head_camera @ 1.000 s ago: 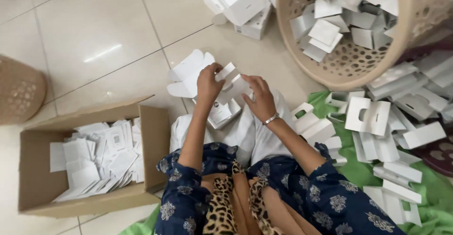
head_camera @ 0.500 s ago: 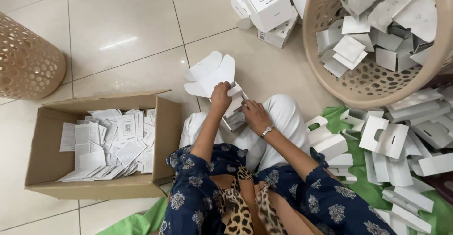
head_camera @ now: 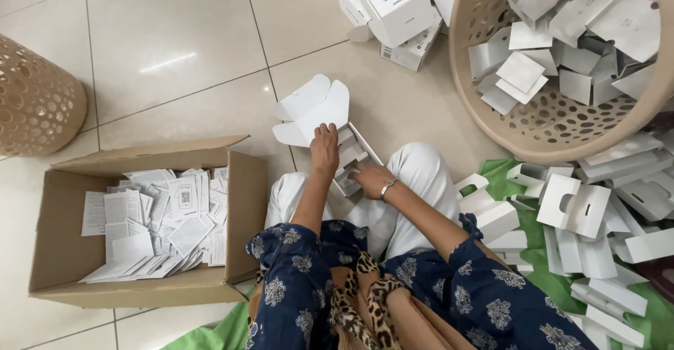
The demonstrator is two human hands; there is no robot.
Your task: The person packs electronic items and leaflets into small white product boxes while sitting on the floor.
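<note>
Small white carton [head_camera: 349, 155] open on lap, long axis running up-left to down-right; left hand [head_camera: 324, 141] gripping its far end, right hand [head_camera: 371, 178] pinching its near edge

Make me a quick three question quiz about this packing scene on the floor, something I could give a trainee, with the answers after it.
1. True or false: the left hand rests on the small white box that the person has on their lap.
2. What fills the brown cardboard carton to the person's left? A) folded paper leaflets B) white card inserts C) green cloth
3. What kind of container at upper right holds the loose white card pieces?

Key
1. True; the right hand is on the same box, whose flaps are open.
2. A, the paper leaflets.
3. A beige perforated plastic basket.
</note>
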